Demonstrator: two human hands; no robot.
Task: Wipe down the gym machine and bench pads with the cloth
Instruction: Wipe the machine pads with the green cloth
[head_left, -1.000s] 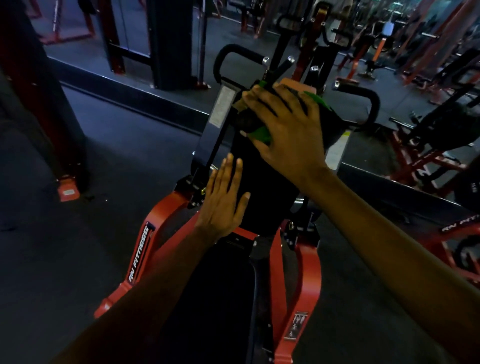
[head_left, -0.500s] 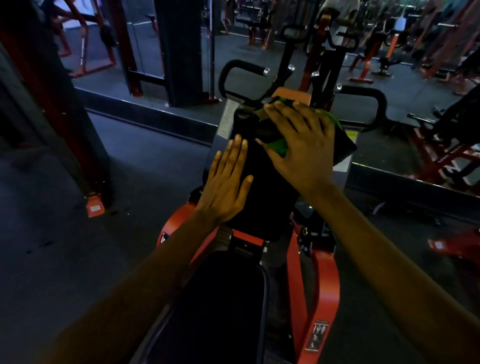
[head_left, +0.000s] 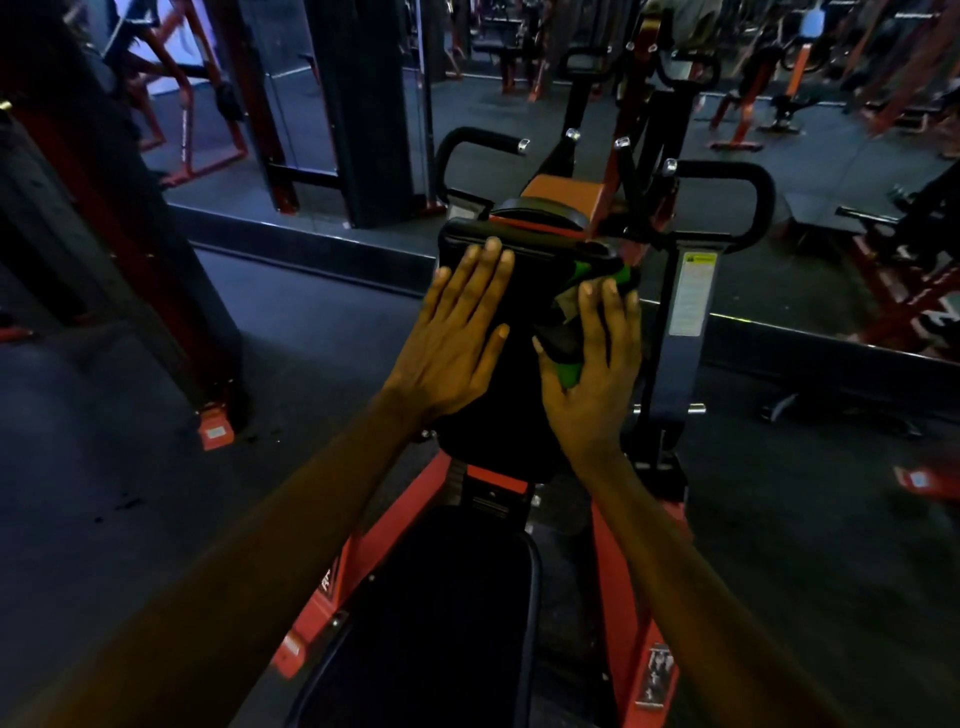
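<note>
On the upright back pad (head_left: 511, 410), the left hand (head_left: 457, 338) is lying flat and empty while the right hand (head_left: 597, 374) is pressing a green cloth (head_left: 569, 371), fingers extended.

Dark gym floor (head_left: 130, 441), wall mirror (head_left: 831, 156)

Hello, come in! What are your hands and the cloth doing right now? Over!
Left hand flat on black chest pad, empty. Right hand pressing green cloth against pad's right side. Nothing in the way.

Dim, bluish light; soft blur; edges warped.
</note>
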